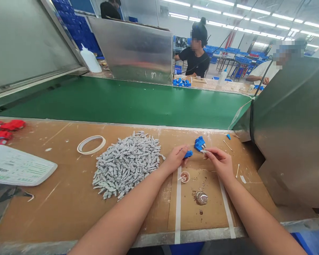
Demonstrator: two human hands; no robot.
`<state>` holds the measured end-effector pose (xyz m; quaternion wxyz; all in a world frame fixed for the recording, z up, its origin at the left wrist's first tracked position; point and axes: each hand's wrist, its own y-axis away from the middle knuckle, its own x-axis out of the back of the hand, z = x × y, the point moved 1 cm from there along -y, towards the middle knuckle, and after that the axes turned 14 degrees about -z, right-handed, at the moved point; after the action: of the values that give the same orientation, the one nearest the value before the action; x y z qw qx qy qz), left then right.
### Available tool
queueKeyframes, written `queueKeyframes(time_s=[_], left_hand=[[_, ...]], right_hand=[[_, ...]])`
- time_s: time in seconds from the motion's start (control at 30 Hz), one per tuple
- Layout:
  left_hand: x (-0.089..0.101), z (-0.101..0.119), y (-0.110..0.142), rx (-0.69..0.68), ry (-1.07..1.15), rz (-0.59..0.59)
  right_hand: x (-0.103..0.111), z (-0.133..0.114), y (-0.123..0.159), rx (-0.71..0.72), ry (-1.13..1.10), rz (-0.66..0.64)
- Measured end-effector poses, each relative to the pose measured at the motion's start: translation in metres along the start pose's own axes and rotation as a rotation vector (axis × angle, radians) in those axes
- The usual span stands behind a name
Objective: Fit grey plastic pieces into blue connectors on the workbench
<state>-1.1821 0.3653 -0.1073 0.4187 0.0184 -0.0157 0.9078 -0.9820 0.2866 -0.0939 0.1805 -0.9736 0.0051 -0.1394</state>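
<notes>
My left hand is closed in a pinch on a small blue plastic part just right of a large heap of grey plastic pieces. My right hand is closed too, its fingertips pinching a tiny grey piece beside a small cluster of blue parts on the brown workbench. Both hands hover low over the bench, a few centimetres apart. A small round cap and a shiny glue blob lie just in front of them.
A white tape ring lies left of the heap, a printed sheet and red parts at far left. A green conveyor belt runs behind the bench. Metal guards stand at right and behind. Two people work beyond the belt.
</notes>
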Motion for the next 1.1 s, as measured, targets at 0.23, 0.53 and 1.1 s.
queueKeyframes(time_s=[0.23,0.53,1.1], left_hand=[[-0.001,0.008,-0.001,0.145,0.084,-0.041],[0.001,0.006,0.0,0.107,0.012,-0.137],[0.002,0.009,-0.002,0.118,-0.153,-0.211]], right_hand=[[-0.004,-0.01,0.004,0.198,0.207,-0.06],[0.003,-0.007,0.009,0.385,0.382,-0.169],[0.001,0.0,0.008,0.52,0.553,-0.307]])
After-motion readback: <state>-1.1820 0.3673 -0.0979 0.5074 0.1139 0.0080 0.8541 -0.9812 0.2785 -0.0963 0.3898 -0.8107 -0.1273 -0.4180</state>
